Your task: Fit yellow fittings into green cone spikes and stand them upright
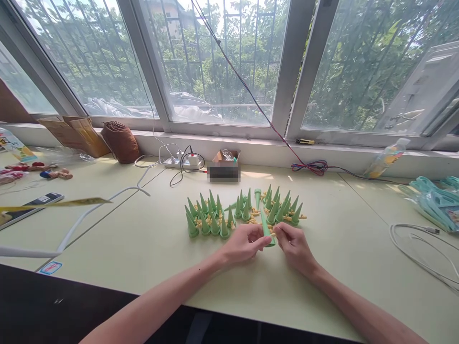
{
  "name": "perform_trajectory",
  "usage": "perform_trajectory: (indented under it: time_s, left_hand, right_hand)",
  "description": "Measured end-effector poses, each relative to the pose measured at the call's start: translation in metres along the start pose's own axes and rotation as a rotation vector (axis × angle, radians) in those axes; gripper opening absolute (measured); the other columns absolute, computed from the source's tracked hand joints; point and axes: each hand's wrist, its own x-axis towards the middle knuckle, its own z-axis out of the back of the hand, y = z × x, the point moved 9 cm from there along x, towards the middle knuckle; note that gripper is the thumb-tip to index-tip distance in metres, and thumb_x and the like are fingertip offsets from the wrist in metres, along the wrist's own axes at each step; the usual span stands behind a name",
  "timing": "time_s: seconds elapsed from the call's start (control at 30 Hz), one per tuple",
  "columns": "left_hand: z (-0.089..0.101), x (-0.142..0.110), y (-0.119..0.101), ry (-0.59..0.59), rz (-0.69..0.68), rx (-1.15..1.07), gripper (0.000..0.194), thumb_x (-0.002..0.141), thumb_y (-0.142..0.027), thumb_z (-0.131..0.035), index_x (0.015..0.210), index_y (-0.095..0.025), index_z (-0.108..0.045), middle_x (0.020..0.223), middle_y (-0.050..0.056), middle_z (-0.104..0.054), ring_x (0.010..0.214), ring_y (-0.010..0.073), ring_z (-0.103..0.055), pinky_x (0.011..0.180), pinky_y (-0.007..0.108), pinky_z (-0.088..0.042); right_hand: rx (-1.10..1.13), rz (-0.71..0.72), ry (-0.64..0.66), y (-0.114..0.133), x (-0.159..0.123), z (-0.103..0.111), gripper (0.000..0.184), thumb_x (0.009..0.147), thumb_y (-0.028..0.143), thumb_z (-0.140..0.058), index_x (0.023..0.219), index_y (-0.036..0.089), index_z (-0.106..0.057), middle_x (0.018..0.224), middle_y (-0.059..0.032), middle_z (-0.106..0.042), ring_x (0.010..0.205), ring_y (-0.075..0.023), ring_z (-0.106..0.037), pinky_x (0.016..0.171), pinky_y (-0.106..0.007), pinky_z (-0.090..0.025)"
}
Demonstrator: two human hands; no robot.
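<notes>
1. One green cone [266,226], nearer than the small box [224,174], leans in the left hand's [244,242] thumb-and-finger grasp, apparently keeping its wide end steady.
2. Beside it, the right hand [296,243] seems to pinch a yellow piece [273,234].

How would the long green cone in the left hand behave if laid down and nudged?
The green cone would probably roll in a curve across the table, since it is round and tapered. It looks straight in the left hand, so likely stiff. Its slim shape suggests it is light, though its material is hard to tell.
</notes>
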Motion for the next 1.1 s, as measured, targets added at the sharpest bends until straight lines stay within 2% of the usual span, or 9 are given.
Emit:
perform_trajectory:
  time_s: [0.2, 0.4, 0.53, 0.7, 0.87, 1.0, 1.07, 1.1]
  left_hand:
    - [0.005, -0.001, -0.010, -0.061, -0.145, 0.237, 0.037, 0.086, -0.039, -0.065, 0.063, -0.016, -0.048, 0.056, -0.005, -0.044, 0.052, 0.0081, -0.039, 0.050, 0.021, -0.030]
    - [0.002, -0.003, -0.014, -0.109, -0.243, 0.466, 0.026, 0.083, -0.029, -0.070, 0.067, -0.016, -0.055, 0.063, -0.002, -0.054, 0.056, 0.0100, -0.046, 0.056, 0.022, -0.036]
    - [-0.001, -0.007, -0.014, -0.096, -0.321, 0.598, 0.016, 0.089, -0.026, -0.064, 0.077, -0.016, -0.061, 0.071, 0.001, -0.058, 0.060, 0.0118, -0.050, 0.057, 0.022, -0.037]
    - [-0.003, -0.009, -0.013, -0.098, -0.368, 0.737, 0.015, 0.093, -0.028, -0.059, 0.090, -0.016, -0.066, 0.074, 0.003, -0.059, 0.061, 0.0139, -0.052, 0.057, 0.023, -0.038]
    - [0.002, -0.006, -0.014, -0.149, -0.324, 0.660, 0.016, 0.092, -0.025, -0.061, 0.106, -0.020, -0.068, 0.081, 0.003, -0.064, 0.067, 0.0143, -0.057, 0.062, 0.023, -0.043]
    - [0.010, -0.004, -0.009, -0.205, -0.236, 0.534, 0.035, 0.088, -0.024, -0.064, 0.123, -0.024, -0.058, 0.091, 0.002, -0.066, 0.059, 0.0108, -0.054, 0.061, 0.023, -0.045]
    - [0.014, -0.003, -0.007, -0.234, -0.191, 0.456, 0.036, 0.088, -0.024, -0.062, 0.122, -0.021, -0.054, 0.088, 0.000, -0.065, 0.054, 0.0095, -0.051, 0.058, 0.023, -0.044]
    - [0.016, -0.003, -0.006, -0.245, -0.173, 0.414, 0.029, 0.089, -0.026, -0.060, 0.117, -0.020, -0.055, 0.084, 0.000, -0.064, 0.052, 0.0092, -0.050, 0.056, 0.022, -0.043]
  right_hand:
    - [-0.079, 0.015, 0.016, 0.004, 0.003, -0.001, 0.040, 0.099, 0.043, -0.045, 0.065, 0.021, -0.040, 0.059, 0.0038, -0.034, 0.054, -0.0122, -0.029, 0.050, -0.027, -0.025]
    - [-0.126, 0.023, 0.038, 0.003, 0.004, -0.004, 0.042, 0.099, 0.043, -0.045, 0.064, 0.021, -0.037, 0.059, 0.0038, -0.032, 0.055, -0.0124, -0.029, 0.051, -0.028, -0.025]
    - [-0.135, 0.003, 0.062, 0.000, 0.003, -0.006, 0.042, 0.099, 0.042, -0.044, 0.064, 0.021, -0.035, 0.059, 0.0040, -0.031, 0.055, -0.0123, -0.028, 0.051, -0.028, -0.025]
    - [-0.136, -0.003, 0.071, -0.001, 0.003, -0.008, 0.043, 0.099, 0.044, -0.043, 0.064, 0.021, -0.035, 0.059, 0.0040, -0.031, 0.055, -0.0126, -0.029, 0.052, -0.027, -0.026]
    - [-0.146, -0.011, 0.033, -0.002, 0.004, -0.005, 0.044, 0.099, 0.047, -0.044, 0.064, 0.020, -0.041, 0.059, 0.0037, -0.034, 0.055, -0.0125, -0.031, 0.051, -0.027, -0.027]
    - [-0.119, -0.019, -0.032, -0.001, 0.004, 0.004, 0.042, 0.099, 0.047, -0.045, 0.067, 0.020, -0.046, 0.057, 0.0038, -0.036, 0.053, -0.0124, -0.031, 0.049, -0.027, -0.026]
    - [-0.093, -0.038, -0.069, -0.003, 0.004, 0.009, 0.041, 0.099, 0.047, -0.045, 0.068, 0.021, -0.045, 0.057, 0.0040, -0.036, 0.052, -0.0124, -0.031, 0.047, -0.027, -0.027]
    - [-0.082, -0.049, -0.085, -0.004, 0.004, 0.011, 0.040, 0.099, 0.047, -0.045, 0.069, 0.021, -0.046, 0.057, 0.0041, -0.036, 0.051, -0.0125, -0.031, 0.047, -0.027, -0.027]
